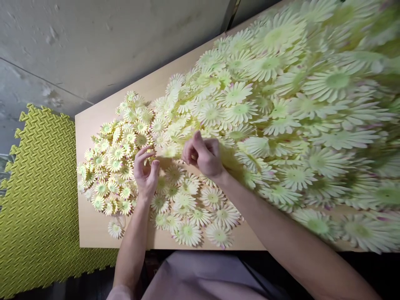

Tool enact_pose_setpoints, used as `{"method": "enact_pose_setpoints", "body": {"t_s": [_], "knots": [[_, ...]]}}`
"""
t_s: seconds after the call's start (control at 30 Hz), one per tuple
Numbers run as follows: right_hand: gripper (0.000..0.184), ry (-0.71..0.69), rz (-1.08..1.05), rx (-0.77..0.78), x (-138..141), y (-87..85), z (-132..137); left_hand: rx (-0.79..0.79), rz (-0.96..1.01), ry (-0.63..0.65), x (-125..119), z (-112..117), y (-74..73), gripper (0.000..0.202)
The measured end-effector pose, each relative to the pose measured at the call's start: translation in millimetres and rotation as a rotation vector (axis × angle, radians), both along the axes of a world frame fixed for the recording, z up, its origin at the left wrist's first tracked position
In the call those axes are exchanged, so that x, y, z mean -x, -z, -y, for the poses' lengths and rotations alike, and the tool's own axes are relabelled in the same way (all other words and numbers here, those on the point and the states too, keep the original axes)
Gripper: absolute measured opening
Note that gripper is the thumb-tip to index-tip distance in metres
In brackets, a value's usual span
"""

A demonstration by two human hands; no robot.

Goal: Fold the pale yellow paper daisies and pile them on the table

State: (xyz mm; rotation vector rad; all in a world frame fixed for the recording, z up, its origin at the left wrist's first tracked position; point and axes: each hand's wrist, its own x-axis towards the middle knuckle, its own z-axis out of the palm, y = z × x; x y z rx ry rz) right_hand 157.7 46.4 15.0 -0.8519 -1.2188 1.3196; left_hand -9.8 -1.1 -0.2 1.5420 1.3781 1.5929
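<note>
Both of my hands are above a table strewn with pale yellow-green artificial flower heads. My left hand (145, 173) has its fingers curved and the thumb apart from them, beside a heap of small flower heads (115, 154). Petals show near its fingertips, but they seem to belong to the heap behind. My right hand (203, 155) is closed, thumb up and fingers curled in; anything inside it is hidden. Below and between my hands lie medium flower heads (184, 201). Larger flower heads (240, 109) spread in a thick pile to the right.
The light wooden tabletop (100, 231) shows along its left and front edges. A yellow-green foam mat (40, 191) lies past its left end. A grey, stained wall (125, 41) runs behind the table. One small flower head (115, 228) sits apart near the front left.
</note>
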Motion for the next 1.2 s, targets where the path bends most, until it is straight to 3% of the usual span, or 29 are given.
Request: {"method": "enact_pose_setpoints", "body": {"t_s": [0.17, 0.27, 0.37, 0.5, 0.67, 0.9, 1.07, 1.2], "knots": [[0.043, -0.188, 0.053, -0.006, 0, -3.1, 1, -0.054, 0.042, 0.090, -4, -1, 0.4, 0.065], [0.029, -0.324, 0.125, -0.016, 1, -4.5, 2, -0.046, 0.045, 0.155, -3, -1, 2.4, 0.076], [0.026, -0.386, 0.186, -0.055, 4, -5.1, 3, -0.053, 0.044, 0.224, -2, -1, 5.2, 0.073], [0.025, -0.306, 0.224, -0.094, 6, -4.4, 5, -0.073, 0.051, 0.288, 0, -1, 5.8, 0.069], [0.020, -0.193, 0.222, -0.169, 6, -2.9, 3, -0.024, 0.006, 0.073, 3, 0, -1.5, 0.021], [0.019, -0.271, 0.236, -0.338, 7, -1.4, 3, 0.150, 0.143, 0.035, -1, 3, -4.7, 0.026], [0.020, -0.419, 0.206, -0.247, 4, -4.2, 4, 0.210, 0.115, -0.019, 0, 4, -4.3, 0.022], [0.017, -0.448, 0.158, -0.126, 2, -2.8, 3, 0.187, 0.062, -0.086, 1, 3, -2.8, 0.022]]}}
